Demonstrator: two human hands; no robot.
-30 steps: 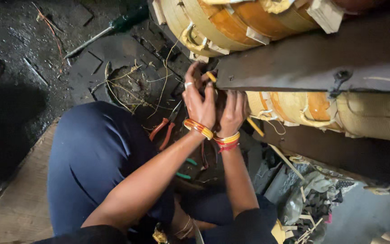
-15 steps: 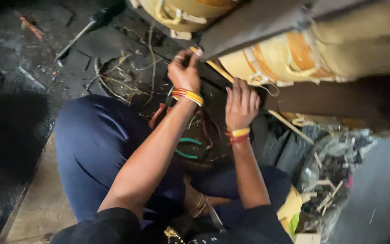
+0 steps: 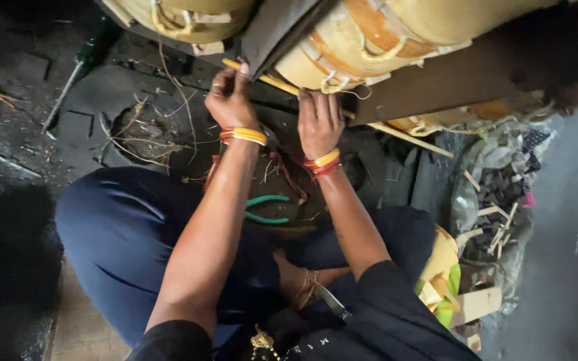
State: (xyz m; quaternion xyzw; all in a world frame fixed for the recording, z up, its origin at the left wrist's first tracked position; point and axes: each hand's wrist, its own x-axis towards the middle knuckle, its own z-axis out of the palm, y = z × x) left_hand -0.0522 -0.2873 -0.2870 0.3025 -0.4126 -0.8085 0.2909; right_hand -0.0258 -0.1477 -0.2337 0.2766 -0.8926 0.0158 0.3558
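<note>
My left hand (image 3: 227, 95) pinches the end of a thin yellow strip (image 3: 272, 81) that runs along under a large yellow-wrapped coil (image 3: 369, 37). My right hand (image 3: 318, 119) lies flat against the lower edge of that coil, fingers pressed over the same strip. Both wrists wear yellow and red bangles. A dark metal bar (image 3: 436, 83) crosses under the coil to the right of my hands. I sit cross-legged in dark blue trousers (image 3: 122, 241).
Green-handled pliers (image 3: 265, 208) and a red-handled tool (image 3: 282, 170) lie on the floor between my knees. A screwdriver (image 3: 71, 77) lies at the upper left among loose wires (image 3: 148, 127). Scrap strips and a plastic bag (image 3: 503, 200) pile at the right.
My hands have spread apart along the coil's lower edge; the left hand now pinches the yellow strip and the right lies flat on the coil. The view has shifted.
</note>
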